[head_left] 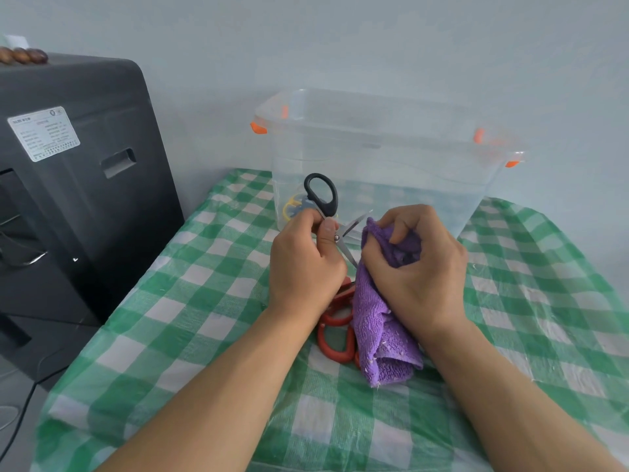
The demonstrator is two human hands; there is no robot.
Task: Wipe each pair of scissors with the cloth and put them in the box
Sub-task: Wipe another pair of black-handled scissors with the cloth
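Note:
My left hand (304, 264) grips black-handled scissors (323, 199) near the pivot, the handle loop standing up and the two blades spread apart toward the right. My right hand (413, 267) clutches a purple cloth (381, 338) right beside the blades; the cloth's tail hangs down to the table. Red-handled scissors (335, 335) lie on the table under my hands, partly hidden by the cloth. A clear plastic box (381, 158) with orange clips stands just behind, and yellow-and-blue-handled scissors (294, 206) show through its left wall.
A green-and-white checked tablecloth (204, 318) covers the table. A dark grey machine (75, 185) with a white label stands off the table's left edge, with cables below it. A pale wall is behind the box.

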